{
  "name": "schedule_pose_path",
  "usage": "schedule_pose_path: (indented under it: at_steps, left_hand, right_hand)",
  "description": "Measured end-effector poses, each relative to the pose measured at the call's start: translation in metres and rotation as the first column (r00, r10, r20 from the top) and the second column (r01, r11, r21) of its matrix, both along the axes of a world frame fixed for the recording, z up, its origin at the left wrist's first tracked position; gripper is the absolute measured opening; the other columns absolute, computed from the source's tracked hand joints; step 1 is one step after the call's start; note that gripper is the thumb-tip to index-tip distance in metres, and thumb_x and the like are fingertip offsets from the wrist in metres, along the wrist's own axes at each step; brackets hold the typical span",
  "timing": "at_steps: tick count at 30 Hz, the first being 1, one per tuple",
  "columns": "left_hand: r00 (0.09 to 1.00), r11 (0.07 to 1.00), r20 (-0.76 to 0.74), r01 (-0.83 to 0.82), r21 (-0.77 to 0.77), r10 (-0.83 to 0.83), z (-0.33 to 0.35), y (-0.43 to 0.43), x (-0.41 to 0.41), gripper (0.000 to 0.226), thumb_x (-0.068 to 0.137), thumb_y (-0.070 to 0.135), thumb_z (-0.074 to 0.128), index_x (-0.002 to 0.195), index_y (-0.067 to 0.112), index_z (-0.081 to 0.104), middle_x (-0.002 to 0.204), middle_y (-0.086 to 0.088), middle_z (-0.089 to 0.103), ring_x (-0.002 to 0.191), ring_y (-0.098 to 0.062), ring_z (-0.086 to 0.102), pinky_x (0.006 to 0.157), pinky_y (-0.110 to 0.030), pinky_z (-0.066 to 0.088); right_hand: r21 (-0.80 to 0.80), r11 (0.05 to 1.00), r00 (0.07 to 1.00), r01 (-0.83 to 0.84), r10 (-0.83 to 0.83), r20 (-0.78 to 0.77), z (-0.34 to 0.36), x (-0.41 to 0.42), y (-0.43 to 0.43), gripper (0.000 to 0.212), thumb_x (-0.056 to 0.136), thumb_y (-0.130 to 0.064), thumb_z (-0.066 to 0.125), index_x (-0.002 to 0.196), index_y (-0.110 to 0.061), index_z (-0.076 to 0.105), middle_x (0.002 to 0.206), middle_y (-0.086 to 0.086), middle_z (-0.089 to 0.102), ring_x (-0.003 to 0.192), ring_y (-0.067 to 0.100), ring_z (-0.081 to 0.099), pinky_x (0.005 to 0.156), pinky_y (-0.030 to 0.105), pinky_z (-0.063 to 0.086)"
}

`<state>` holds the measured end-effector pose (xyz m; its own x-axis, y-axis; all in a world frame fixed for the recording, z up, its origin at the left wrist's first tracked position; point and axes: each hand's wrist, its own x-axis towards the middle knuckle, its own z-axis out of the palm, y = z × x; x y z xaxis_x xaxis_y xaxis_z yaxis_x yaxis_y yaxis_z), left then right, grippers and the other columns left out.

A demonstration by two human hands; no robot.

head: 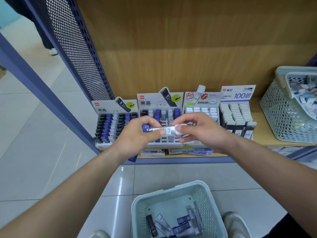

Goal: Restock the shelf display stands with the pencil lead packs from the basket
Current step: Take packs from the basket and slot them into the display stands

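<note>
pinching one pencil lead pack (169, 130) between them, left hand (137, 133) and right hand (200, 131) hide the display stands' (161, 107) middle rows; floor basket (171, 189) below holds loose packs (181, 220); second basket (277, 109) stands on the shelf (259, 121).

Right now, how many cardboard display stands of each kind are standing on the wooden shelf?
Pale grey cardboard stands picturing a black HB pack: 2
White cardboard stand with a red badge and white-capped packs: 1
White cardboard stand with a blue 100 print and dark packs: 1
Total: 4
</note>
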<state>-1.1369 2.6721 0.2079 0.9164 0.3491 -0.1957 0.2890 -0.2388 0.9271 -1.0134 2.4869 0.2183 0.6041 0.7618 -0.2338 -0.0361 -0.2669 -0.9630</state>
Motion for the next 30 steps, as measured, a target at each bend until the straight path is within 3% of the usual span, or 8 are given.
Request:
schedule_pose_path:
  at_steps: [5, 8, 12, 17, 19, 22, 25, 30]
  left_hand:
    - [0.999, 0.997, -0.022, 0.042, -0.058, -0.043, -0.004, -0.010, 0.004, 0.012, 0.091, 0.027, 0.075, 0.081, 0.025, 0.068, 0.064, 0.008, 0.059, 0.047, -0.010, 0.035, 0.046, -0.023, 0.030]
    - [0.998, 0.990, -0.046, 0.023, -0.136, -0.030, -0.002, -0.016, 0.008, 0.014, 0.099, 0.028, 0.064, 0.089, 0.019, 0.067, 0.077, -0.001, 0.073, 0.051, -0.017, 0.034, 0.047, -0.025, 0.028]
    - [0.998, 0.989, -0.068, 0.004, -0.146, -0.014, -0.001, -0.024, 0.015, 0.016, 0.102, 0.026, 0.059, 0.092, 0.016, 0.066, 0.079, -0.004, 0.075, 0.052, -0.018, 0.034, 0.044, -0.022, 0.028]
    - [0.998, 0.992, -0.061, 0.021, -0.122, -0.028, -0.004, -0.031, 0.021, 0.013, 0.103, 0.024, 0.058, 0.099, 0.014, 0.066, 0.083, -0.005, 0.077, 0.048, -0.015, 0.038, 0.042, -0.022, 0.033]
    - [0.997, 0.996, -0.075, -0.003, -0.087, -0.004, -0.006, -0.033, 0.025, 0.006, 0.099, 0.022, 0.063, 0.103, 0.017, 0.064, 0.083, -0.004, 0.077, 0.052, -0.016, 0.042, 0.044, -0.023, 0.039]
    - [0.993, 0.997, -0.115, -0.039, -0.070, 0.031, -0.011, -0.033, 0.030, 0.021, 0.095, 0.006, 0.059, 0.108, 0.021, 0.058, 0.084, -0.002, 0.077, 0.055, -0.016, 0.046, 0.047, -0.023, 0.043]
    - [0.990, 0.998, -0.138, -0.028, -0.059, 0.020, -0.017, -0.032, 0.032, 0.034, 0.092, -0.005, 0.047, 0.110, 0.022, 0.056, 0.083, 0.003, 0.075, 0.051, -0.009, 0.050, 0.049, -0.020, 0.045]
    - [0.994, 0.999, -0.106, 0.037, -0.034, -0.040, -0.026, -0.028, 0.030, 0.028, 0.102, -0.002, 0.047, 0.117, 0.021, 0.054, 0.089, 0.001, 0.074, 0.067, -0.008, 0.066, 0.061, -0.019, 0.053]
  right_hand:
    - [0.021, 0.999, 0.999, 0.032, -0.031, -0.027, -0.001, 0.010, -0.001, 0.008, 0.100, -0.008, 0.058, 0.102, -0.010, 0.066, 0.081, 0.002, 0.061, 0.065, 0.020, 0.069, 0.057, 0.028, 0.056]
    - [0.050, 0.996, 0.997, 0.069, -0.070, 0.016, -0.002, 0.018, -0.002, 0.007, 0.098, -0.003, 0.060, 0.100, -0.007, 0.066, 0.082, 0.006, 0.064, 0.066, 0.019, 0.068, 0.063, 0.027, 0.057]
    - [0.098, 0.991, 0.995, 0.089, -0.084, -0.057, -0.004, 0.029, -0.008, 0.009, 0.094, 0.001, 0.064, 0.098, -0.007, 0.067, 0.072, 0.002, 0.069, 0.067, 0.018, 0.069, 0.063, 0.024, 0.056]
    - [0.082, 0.987, 0.990, 0.140, -0.138, -0.033, -0.008, 0.042, -0.015, 0.023, 0.089, 0.002, 0.070, 0.109, -0.009, 0.065, 0.080, 0.009, 0.074, 0.066, 0.018, 0.068, 0.062, 0.027, 0.057]
    - [0.067, 0.979, 0.981, 0.190, -0.192, 0.020, -0.009, 0.054, -0.021, 0.018, 0.089, -0.001, 0.071, 0.105, -0.009, 0.067, 0.082, 0.009, 0.075, 0.068, 0.016, 0.069, 0.061, 0.028, 0.058]
    - [0.000, 0.969, 0.953, 0.247, -0.243, 0.183, -0.016, 0.080, -0.038, 0.012, 0.092, -0.005, 0.069, 0.099, -0.015, 0.071, 0.084, 0.003, 0.076, 0.072, 0.014, 0.071, 0.066, 0.030, 0.060]
    - [-0.159, 0.941, 0.888, 0.298, -0.212, 0.407, -0.034, 0.102, -0.052, 0.012, 0.096, -0.010, 0.064, 0.099, -0.018, 0.072, 0.086, 0.005, 0.075, 0.079, 0.025, 0.072, 0.081, 0.047, 0.060]
    - [-0.295, 0.903, 0.814, 0.313, -0.095, 0.574, -0.061, 0.117, -0.052, 0.007, 0.094, -0.017, 0.067, 0.097, -0.023, 0.070, 0.091, 0.000, 0.072, 0.090, 0.017, 0.069, 0.089, 0.037, 0.055]
